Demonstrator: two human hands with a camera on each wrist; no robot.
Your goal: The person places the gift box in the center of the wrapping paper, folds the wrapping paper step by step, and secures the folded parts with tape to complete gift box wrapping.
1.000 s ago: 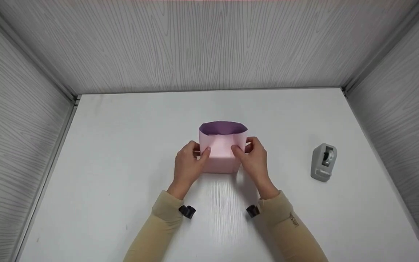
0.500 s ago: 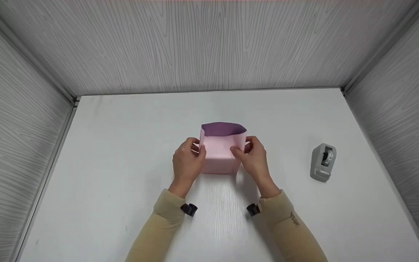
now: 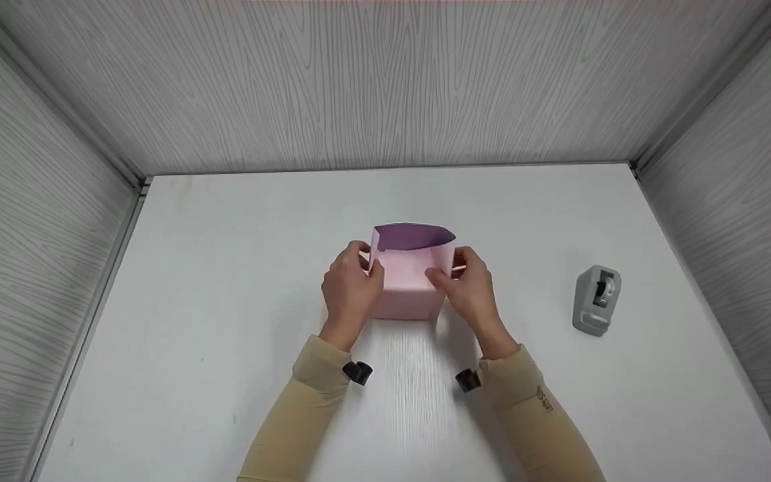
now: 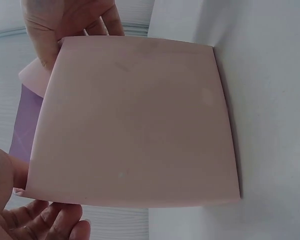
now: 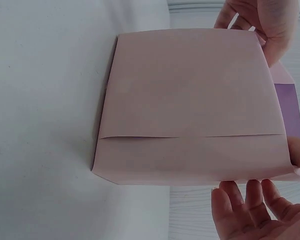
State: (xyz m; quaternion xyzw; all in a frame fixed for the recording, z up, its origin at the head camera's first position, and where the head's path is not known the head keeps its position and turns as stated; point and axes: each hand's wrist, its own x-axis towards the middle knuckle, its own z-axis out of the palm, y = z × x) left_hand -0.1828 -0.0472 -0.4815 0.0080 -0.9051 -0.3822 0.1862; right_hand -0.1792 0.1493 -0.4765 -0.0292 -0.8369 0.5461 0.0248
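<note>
A pink paper bag with a purple inside stands upright on the white table, its mouth open at the top. In the head view my left hand pinches its left side near the rim, thumb along the front left edge. My right hand grips the opposite side, with the thumb on the front face and the fingers along the side. The left wrist view shows the bag's smooth front panel. A horizontal overlapping seam crosses the panel in the right wrist view.
A grey tape dispenser with a roll of tape rests on the right part of the white table. Grey wood-grain panels enclose the table at the back and both sides.
My left thumb has slid from the bag's front face out to its left edge, and the left hand has risen slightly. The left rim now shows a sharper corner. My right hand stays nearly still.
</note>
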